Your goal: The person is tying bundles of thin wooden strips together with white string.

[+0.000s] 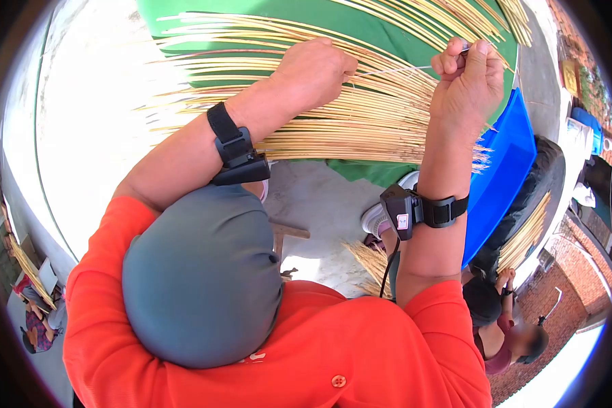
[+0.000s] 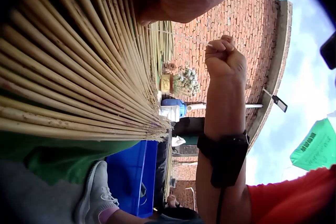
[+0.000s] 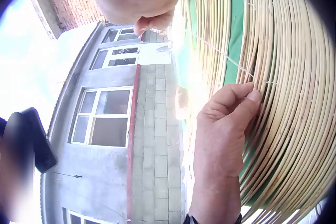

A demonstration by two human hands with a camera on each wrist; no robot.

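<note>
Head view shows many dried stalks [image 1: 360,139] lying side by side on a green cloth [image 1: 285,8], right in front of the person. They lie the same way, maybe so that one thread can run across them all. In the right wrist view, little white bits of thread show across the stalks, so some look tied already.

The left hand [image 1: 313,75] is down on the stalks. Its finger and thumb are pinched together on a stalk, just where the white thread [image 1: 394,70] meets it — I cannot tell if they pinch the thread too. This grip probably stops the stalk from slipping.

The right hand [image 1: 466,88] is up above the cut ends of the stalks, with its fingers curled tight around the thread. The thread runs straight between the two hands — most likely pulled that way so it won't go loose. A small dark and silver thing [image 1: 464,48] shows at the right hand's fingers, too small to name.

Past the stalks' cut ends sits a blue plastic tub [image 1: 506,170], next to them but lower. Under the stalks, on the ground side, are a grey sneaker [image 1: 374,221] and a bushy bundle [image 1: 368,262], both out of the hands' way.
</note>
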